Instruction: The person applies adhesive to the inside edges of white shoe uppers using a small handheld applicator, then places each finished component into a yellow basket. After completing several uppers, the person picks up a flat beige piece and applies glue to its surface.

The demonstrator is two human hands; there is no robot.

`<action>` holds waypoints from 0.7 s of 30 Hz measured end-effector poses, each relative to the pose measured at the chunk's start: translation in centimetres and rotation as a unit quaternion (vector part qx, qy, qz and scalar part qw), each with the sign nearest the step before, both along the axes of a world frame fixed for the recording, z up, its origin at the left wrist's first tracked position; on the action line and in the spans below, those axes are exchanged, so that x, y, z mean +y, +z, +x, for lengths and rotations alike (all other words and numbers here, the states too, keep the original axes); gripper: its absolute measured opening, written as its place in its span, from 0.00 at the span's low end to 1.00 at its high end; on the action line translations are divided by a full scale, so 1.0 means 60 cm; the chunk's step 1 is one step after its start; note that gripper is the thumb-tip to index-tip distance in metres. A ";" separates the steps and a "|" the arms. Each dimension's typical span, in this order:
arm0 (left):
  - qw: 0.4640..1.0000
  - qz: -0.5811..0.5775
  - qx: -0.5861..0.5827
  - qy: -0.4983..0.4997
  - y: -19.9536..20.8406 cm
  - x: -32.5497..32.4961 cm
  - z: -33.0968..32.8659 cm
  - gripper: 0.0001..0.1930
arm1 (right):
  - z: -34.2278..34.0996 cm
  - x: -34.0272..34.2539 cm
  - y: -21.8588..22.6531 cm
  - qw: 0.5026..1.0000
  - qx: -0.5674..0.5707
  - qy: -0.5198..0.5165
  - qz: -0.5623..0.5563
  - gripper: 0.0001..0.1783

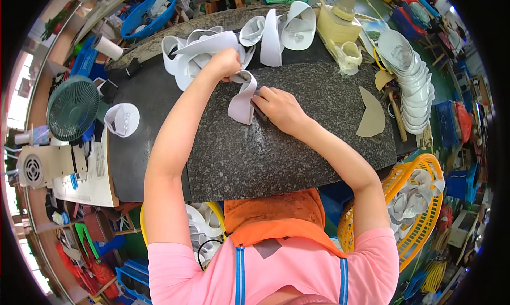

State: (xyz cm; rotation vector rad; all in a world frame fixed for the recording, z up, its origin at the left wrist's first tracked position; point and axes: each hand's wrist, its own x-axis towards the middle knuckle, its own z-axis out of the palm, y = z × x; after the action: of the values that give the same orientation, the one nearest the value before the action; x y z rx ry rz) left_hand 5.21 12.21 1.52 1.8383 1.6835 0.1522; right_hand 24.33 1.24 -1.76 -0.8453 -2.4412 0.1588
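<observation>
A white curved piece (243, 102), looped at its upper end like a shoe upper, stands on the dark speckled work surface (228, 167). My left hand (226, 65) is closed at its upper end, with the fingertips partly hidden. My right hand (280, 109) has bent fingers pressed at its right edge. Under those fingers shows a short dark strip (259, 111), too little visible to name. Just beyond my left hand lies a heap of similar white pieces (186, 66). More white pieces (271, 39) stand farther right along the back.
At right, nested white pieces (413, 87) form a long stack beside a hammer (397, 116) and flat beige cutout (372, 113). A pale block (337, 28) stands behind. One white piece (122, 120) and a green fan (73, 107) are left. Yellow basket (435, 214) sits low right.
</observation>
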 end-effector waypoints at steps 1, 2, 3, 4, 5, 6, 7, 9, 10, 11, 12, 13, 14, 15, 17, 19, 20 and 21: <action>1.000 -0.002 -0.011 -0.020 -0.004 -0.003 -0.003 0.08 | 0.001 0.009 -0.004 0.998 -0.017 -0.004 0.056 0.08; 1.000 0.001 -0.003 -0.024 -0.003 -0.006 -0.008 0.08 | 0.003 0.016 -0.006 0.994 -0.048 -0.019 0.099 0.07; 0.999 -0.029 -0.020 -0.014 0.000 -0.012 -0.014 0.09 | 0.007 0.020 -0.007 0.990 -0.049 -0.023 0.128 0.11; 0.997 -0.060 -0.052 -0.008 0.007 -0.021 -0.022 0.10 | 0.012 0.021 -0.006 0.989 -0.040 -0.018 0.139 0.11; 0.998 -0.058 -0.036 -0.003 0.017 -0.034 -0.032 0.10 | 0.018 0.019 -0.002 0.987 0.014 -0.004 0.162 0.13; 0.996 -0.040 -0.076 -0.002 0.031 -0.051 -0.043 0.10 | 0.025 0.014 0.005 0.980 0.068 0.011 0.185 0.17; 0.992 -0.029 -0.125 -0.004 0.047 -0.068 -0.054 0.10 | 0.033 0.007 0.013 0.980 0.069 0.012 0.185 0.17; 0.984 0.040 -0.168 0.040 0.085 -0.105 -0.073 0.12 | 0.050 -0.014 0.037 0.970 0.228 -0.040 0.075 0.25; 0.974 0.060 -0.203 0.080 0.105 -0.129 -0.085 0.13 | 0.060 -0.021 0.050 0.944 0.323 -0.065 0.008 0.26; 0.955 0.140 -0.253 0.068 0.121 -0.154 -0.090 0.13 | 0.066 -0.033 0.061 0.874 0.445 -0.097 -0.170 0.21; 0.948 0.206 -0.235 0.063 0.131 -0.179 -0.090 0.12 | 0.079 -0.043 0.072 0.821 0.498 -0.104 -0.257 0.17; 0.943 0.288 -0.161 0.039 0.131 -0.210 -0.084 0.12 | 0.086 -0.044 0.081 0.802 0.514 -0.121 -0.279 0.16; 0.913 0.396 -0.096 -0.008 0.123 -0.240 -0.072 0.13 | 0.094 -0.046 0.087 0.793 0.525 -0.122 -0.283 0.15; 0.902 0.430 0.002 -0.042 0.106 -0.262 -0.056 0.14 | 0.098 -0.049 0.090 0.793 0.517 -0.126 -0.297 0.15; 0.869 0.471 0.093 -0.118 0.057 -0.306 -0.024 0.17 | 0.105 -0.054 0.095 0.784 0.514 -0.143 -0.318 0.15; 0.883 0.440 0.083 -0.141 0.005 -0.349 -0.004 0.17 | 0.107 -0.058 0.103 0.777 0.514 -0.138 -0.336 0.15; 0.891 0.424 0.069 -0.147 -0.018 -0.363 -0.001 0.16 | 0.105 -0.061 0.108 0.763 0.520 -0.174 -0.343 0.15; 0.893 0.422 0.067 -0.141 -0.037 -0.369 -0.001 0.16 | 0.104 -0.062 0.116 0.775 0.499 -0.183 -0.343 0.14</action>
State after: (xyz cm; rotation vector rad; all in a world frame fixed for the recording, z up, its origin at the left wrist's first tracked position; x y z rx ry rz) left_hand 5.14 -9.95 -0.71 2.7575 1.5199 0.7431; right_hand 30.56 -2.49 5.22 -1.1128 -1.1491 1.0908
